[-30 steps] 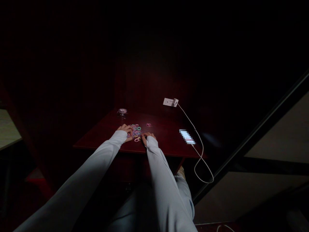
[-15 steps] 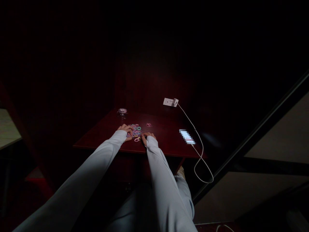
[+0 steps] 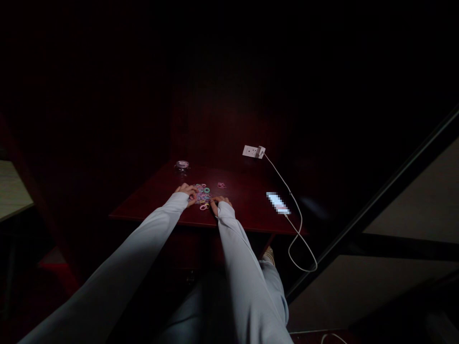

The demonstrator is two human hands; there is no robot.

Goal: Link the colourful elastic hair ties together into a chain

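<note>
A pile of small coloured hair ties (image 3: 202, 196), in purple, pink, green and yellow, lies on the dark red table (image 3: 150, 200). At its left side my left hand (image 3: 187, 190) has its fingers bent, with thumb and fingertips close together at the ties. Whatever sits between them is too small and dim to make out. My right hand (image 3: 221, 200) rests at the pile's right edge, its thumb apart from the fingers and nothing visible in it. Beyond the pile is a small separate bunch of pink hair ties (image 3: 221, 185).
A round clear container (image 3: 182, 166) stands at the table's back left. On the right lies a phone (image 3: 278, 203), its picture blurred, with a white cable (image 3: 300, 224) running to a charger (image 3: 260, 152) in the wall socket (image 3: 249, 151). The cable loops past the table edge.
The thumb of my left hand has drawn in toward its fingertips at the pile. My right hand and the other things look almost unmoved.
</note>
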